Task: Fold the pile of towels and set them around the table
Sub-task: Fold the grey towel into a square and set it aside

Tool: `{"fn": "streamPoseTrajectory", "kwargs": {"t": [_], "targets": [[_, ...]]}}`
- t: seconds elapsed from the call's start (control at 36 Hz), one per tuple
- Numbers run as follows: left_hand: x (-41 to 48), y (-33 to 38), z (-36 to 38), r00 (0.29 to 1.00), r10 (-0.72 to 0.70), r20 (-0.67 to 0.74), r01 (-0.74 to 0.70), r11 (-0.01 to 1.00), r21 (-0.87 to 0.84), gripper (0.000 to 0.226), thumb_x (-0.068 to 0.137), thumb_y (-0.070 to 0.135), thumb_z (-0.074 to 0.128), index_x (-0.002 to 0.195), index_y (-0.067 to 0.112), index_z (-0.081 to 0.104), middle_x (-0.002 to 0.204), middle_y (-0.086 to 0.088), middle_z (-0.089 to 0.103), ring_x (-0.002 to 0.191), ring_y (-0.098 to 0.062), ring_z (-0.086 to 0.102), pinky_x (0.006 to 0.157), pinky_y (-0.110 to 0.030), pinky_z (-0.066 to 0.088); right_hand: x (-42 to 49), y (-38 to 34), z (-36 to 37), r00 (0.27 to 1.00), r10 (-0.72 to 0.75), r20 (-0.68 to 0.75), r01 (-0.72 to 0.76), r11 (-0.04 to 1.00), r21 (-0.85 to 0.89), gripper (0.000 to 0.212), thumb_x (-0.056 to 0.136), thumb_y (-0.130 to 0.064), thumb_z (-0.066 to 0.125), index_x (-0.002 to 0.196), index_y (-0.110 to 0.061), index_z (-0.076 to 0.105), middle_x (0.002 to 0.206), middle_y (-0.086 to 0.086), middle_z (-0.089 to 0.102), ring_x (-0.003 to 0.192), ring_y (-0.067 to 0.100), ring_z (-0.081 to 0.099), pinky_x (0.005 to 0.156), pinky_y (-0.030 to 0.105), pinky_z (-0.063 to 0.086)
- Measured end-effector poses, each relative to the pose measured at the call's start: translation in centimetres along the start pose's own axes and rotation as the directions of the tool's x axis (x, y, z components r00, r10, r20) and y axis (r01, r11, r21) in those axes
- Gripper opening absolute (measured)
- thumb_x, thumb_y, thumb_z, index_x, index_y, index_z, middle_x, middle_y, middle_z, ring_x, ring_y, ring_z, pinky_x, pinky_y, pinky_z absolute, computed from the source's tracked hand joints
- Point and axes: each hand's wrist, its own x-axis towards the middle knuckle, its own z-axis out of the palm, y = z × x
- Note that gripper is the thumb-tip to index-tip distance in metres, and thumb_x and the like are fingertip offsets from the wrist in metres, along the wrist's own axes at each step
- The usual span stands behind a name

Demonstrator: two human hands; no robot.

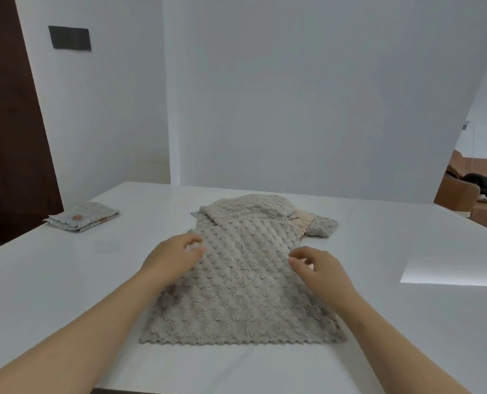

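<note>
White tabletop point(66, 285) carries our grey, bubble-textured towel point(242, 302), spread flat at its middle. Our left hand point(174, 258) pinches its left edge and our right hand point(320, 270) its right edge, fingers curled. Touching its far end we see 1 heap of towels point(259, 211); 1 folded pale patterned towel point(81, 220) lies far left.

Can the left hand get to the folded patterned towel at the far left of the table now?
Probably yes. Only bare table lies between the left hand and the folded towel, but the hand first must release the grey towel edge it pinches.
</note>
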Motion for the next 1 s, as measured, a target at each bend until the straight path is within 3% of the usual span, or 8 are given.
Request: {"fn": "streamPoseTrajectory", "kwargs": {"t": [0.11, 0.22, 0.39, 0.56, 0.67, 0.75, 0.83, 1.0], "targets": [[0.9, -0.8, 2.7, 0.974, 0.052, 0.222, -0.137, 0.913, 0.384, 0.062, 0.093, 0.055, 0.032, 0.147, 0.031, 0.014, 0.158, 0.005, 0.005, 0.145, -0.015, 0.008, 0.116, -0.04, 0.013, 1.3, 0.3, 2.2, 0.976, 0.004, 0.216, 0.055, 0.962, -0.267, 0.042, 0.095, -0.044, 0.039, 0.135, -0.033, 0.04, 0.146, -0.01, 0.035, 0.134, 0.014, 0.03, 0.108, 0.034, 0.025], [1.2, -1.7, 4.1, 0.956, -0.028, 0.291, -0.139, 0.833, 0.536, 0.062, 0.091, 0.062, 0.016, 0.147, 0.037, 0.005, 0.157, 0.009, 0.0, 0.145, -0.014, -0.002, 0.115, -0.05, -0.001, 1.2, 0.7, 3.2, 0.943, 0.06, 0.327, 0.074, 0.921, -0.382, 0.046, 0.097, -0.05, 0.026, 0.141, -0.039, 0.025, 0.152, -0.013, 0.021, 0.141, 0.011, 0.013, 0.112, 0.034, 0.013], [-0.1, -1.8, 3.8, 0.95, -0.053, 0.309, -0.141, 0.809, 0.571, 0.063, 0.091, 0.063, 0.013, 0.147, 0.037, 0.002, 0.157, 0.009, -0.006, 0.145, -0.015, -0.006, 0.114, -0.051, -0.008, -0.2, 0.7, 2.7, 0.918, 0.118, 0.38, 0.076, 0.885, -0.459, 0.049, 0.096, -0.053, 0.017, 0.144, -0.041, 0.014, 0.157, -0.01, 0.007, 0.144, 0.014, 0.006, 0.114, 0.035, 0.01], [-2.4, -0.6, 2.9, 0.925, -0.072, 0.373, -0.174, 0.793, 0.584, 0.065, 0.089, 0.067, 0.015, 0.146, 0.04, 0.003, 0.157, 0.01, -0.003, 0.145, -0.014, -0.003, 0.114, -0.056, -0.005, -2.1, -0.2, 0.9, 0.901, 0.123, 0.415, 0.123, 0.848, -0.516, 0.052, 0.093, -0.059, 0.023, 0.141, -0.042, 0.021, 0.15, -0.013, 0.023, 0.137, 0.015, 0.022, 0.109, 0.036, 0.02], [-2.4, 0.8, 1.1, 0.896, -0.111, 0.431, -0.192, 0.777, 0.599, 0.061, 0.086, 0.07, 0.025, 0.14, 0.044, 0.024, 0.153, 0.015, 0.022, 0.14, -0.014, 0.023, 0.11, -0.057, 0.002, -1.5, -1.4, -1.0, 0.867, 0.184, 0.464, 0.09, 0.857, -0.508, 0.048, 0.088, -0.063, 0.033, 0.126, -0.037, 0.046, 0.126, -0.008, 0.051, 0.114, 0.015, 0.046, 0.099, 0.037, 0.028], [-1.0, 1.8, 0.5, 0.929, -0.046, 0.368, -0.149, 0.861, 0.486, 0.046, 0.09, 0.061, 0.03, 0.128, 0.04, 0.046, 0.14, 0.016, 0.042, 0.13, -0.011, 0.038, 0.11, -0.051, 0.012, 0.1, -1.8, -1.1, 0.924, 0.152, 0.35, 0.013, 0.904, -0.427, 0.044, 0.088, -0.061, 0.034, 0.114, -0.031, 0.054, 0.111, -0.008, 0.06, 0.104, 0.014, 0.053, 0.098, 0.037, 0.034], [0.6, 2.0, 1.6, 0.975, 0.096, 0.199, -0.171, 0.898, 0.406, 0.049, 0.096, 0.047, 0.031, 0.142, 0.03, 0.03, 0.154, 0.006, 0.02, 0.142, -0.012, 0.016, 0.115, -0.039, 0.016, 1.8, -1.3, 0.6, 0.978, 0.062, 0.201, 0.021, 0.922, -0.388, 0.049, 0.091, -0.055, 0.035, 0.134, -0.031, 0.041, 0.144, -0.005, 0.04, 0.132, 0.018, 0.035, 0.107, 0.04, 0.025], [1.9, -0.6, 4.6, 0.963, -0.038, 0.268, -0.102, 0.867, 0.488, 0.065, 0.092, 0.06, 0.021, 0.148, 0.031, 0.006, 0.158, 0.003, 0.0, 0.146, -0.018, 0.0, 0.118, -0.043, 0.008, 2.7, 1.1, 3.4, 0.92, 0.14, 0.365, 0.031, 0.905, -0.425, 0.063, 0.091, -0.062, 0.025, 0.146, -0.036, 0.009, 0.158, -0.004, 0.006, 0.145, 0.018, 0.005, 0.115, 0.04, 0.008]]}}
